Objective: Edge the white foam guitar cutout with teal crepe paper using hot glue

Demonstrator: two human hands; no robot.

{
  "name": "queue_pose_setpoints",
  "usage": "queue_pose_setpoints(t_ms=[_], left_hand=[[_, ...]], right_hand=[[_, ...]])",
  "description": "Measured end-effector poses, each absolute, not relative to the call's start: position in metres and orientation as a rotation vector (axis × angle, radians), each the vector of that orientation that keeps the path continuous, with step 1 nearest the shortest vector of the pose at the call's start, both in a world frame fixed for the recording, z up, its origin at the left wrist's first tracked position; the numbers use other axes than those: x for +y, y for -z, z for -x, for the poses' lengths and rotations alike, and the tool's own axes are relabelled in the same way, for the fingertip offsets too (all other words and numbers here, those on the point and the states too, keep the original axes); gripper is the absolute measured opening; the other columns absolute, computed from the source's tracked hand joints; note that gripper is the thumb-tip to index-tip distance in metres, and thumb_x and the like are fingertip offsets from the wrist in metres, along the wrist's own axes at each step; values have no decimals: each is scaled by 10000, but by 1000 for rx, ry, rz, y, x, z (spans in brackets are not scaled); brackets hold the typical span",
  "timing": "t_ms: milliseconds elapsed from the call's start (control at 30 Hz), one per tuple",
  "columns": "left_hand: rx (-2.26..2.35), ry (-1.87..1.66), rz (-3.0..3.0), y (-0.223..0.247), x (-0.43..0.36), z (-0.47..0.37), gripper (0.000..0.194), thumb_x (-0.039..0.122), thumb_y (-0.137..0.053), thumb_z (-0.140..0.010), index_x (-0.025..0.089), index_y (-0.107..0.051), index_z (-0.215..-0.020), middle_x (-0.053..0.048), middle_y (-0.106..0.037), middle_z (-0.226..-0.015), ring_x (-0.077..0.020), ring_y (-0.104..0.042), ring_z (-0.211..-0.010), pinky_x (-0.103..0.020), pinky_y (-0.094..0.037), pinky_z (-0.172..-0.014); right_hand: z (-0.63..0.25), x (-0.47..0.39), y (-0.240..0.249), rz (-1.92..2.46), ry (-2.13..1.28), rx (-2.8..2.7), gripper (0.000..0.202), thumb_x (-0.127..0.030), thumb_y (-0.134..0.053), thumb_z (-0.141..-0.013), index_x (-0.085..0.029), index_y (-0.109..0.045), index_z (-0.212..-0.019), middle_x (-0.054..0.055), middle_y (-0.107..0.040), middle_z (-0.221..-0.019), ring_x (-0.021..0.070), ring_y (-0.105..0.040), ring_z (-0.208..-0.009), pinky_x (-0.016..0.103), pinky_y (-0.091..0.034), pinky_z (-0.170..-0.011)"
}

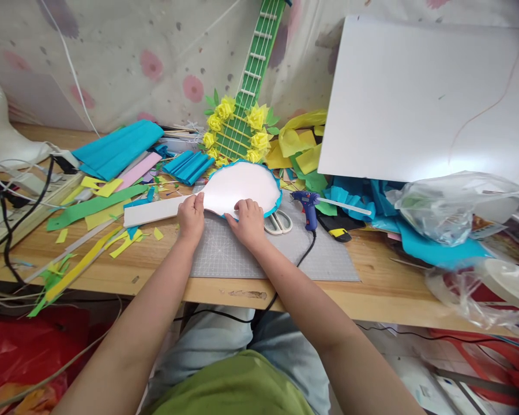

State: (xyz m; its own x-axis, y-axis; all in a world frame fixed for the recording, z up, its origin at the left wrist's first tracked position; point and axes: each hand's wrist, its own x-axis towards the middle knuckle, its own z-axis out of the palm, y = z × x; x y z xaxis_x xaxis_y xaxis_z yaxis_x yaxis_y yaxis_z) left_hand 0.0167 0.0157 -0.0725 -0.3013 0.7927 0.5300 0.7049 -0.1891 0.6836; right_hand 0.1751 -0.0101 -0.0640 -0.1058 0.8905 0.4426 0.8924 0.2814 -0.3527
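Green cloth shirt (233,386) and pale blue jeans (207,340) nearest, flat white guitar-shaped board (242,181) beyond

Head view. Bare forearms over a pale wooden tabletop (149,268). Grips the board in the left hand (191,218), thumb on top, at the join of neck and rounded body. Rests bent fingers of the right hand (248,223) on the lower rim, by crinkled blue paper edging (278,202); cannot tell if pinching or merely touching. Board over the upper left of a grey gridded cutting mat (324,259), with neck out past its left side.

Looks light and stiff, probably foam, likely easy to dent; best held by neck and bare lower body, without crushing the edging.

By count: one board; one blue plastic glue gun (309,210), just to the right; one pair of pale-grey-handled scissors (281,226), partly hidden; one green stringed instrument (237,129), tilted upright behind, with at least six yellow paper flowers (258,117); two bright blue crepe-paper bundles, one folded wide (119,151), one pleated (188,167).
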Motion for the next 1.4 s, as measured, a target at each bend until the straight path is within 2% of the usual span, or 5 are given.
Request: queue_pose_setpoints(t_ms=[333,633,800,933,1400], left_hand=[[1827,-1486,-1997,75,17,-22,126,260,-375,-847,227,-415,-732,-42,-576,-803,-187,-528,-817,-334,-387,-771],[1722,-1423,-2004,67,12,-17,399,385,-338,-882,214,-291,-525,20,-368,-488,-132,-391,-519,-281,-333,-593],[1675,-1439,-2192,72,8,-25,139,340,-479,-826,203,-491,-806,-48,-586,-859,-189,-530,-860,-334,-369,-811],[1586,-1293,-2401,72,4,-35,393,401,-621,-733,198,-499,-1047,-99,-540,-1103,-243,-466,-1092,-393,-323,-938],[1200,-1035,-2718,77,5,-57,298,351,-658,-736,191,-534,-954,-71,-618,-1052,-216,-561,-991,-357,-418,-868]], right_hand=[[-173,4,57,1648,-16,-2069,104,-287,-504,-856,-184,-507,-849,101,-587,-909,238,-513,-859,354,-338,-740],[-187,4,48,1524,-99,-2196,142,-303,-545,-819,-189,-510,-896,83,-604,-914,235,-527,-883,348,-358,-748],[-203,15,45,1504,-265,-2024,64,-214,-517,-808,-196,-506,-868,44,-603,-835,187,-531,-763,313,-383,-703],[-236,11,46,1299,-234,-2026,76,-273,-539,-807,-207,-527,-842,38,-603,-850,192,-527,-841,322,-400,-763],[-256,-4,70,1033,25,-2259,98,-297,-583,-807,-204,-553,-801,71,-574,-907,218,-467,-908,355,-395,-815]])
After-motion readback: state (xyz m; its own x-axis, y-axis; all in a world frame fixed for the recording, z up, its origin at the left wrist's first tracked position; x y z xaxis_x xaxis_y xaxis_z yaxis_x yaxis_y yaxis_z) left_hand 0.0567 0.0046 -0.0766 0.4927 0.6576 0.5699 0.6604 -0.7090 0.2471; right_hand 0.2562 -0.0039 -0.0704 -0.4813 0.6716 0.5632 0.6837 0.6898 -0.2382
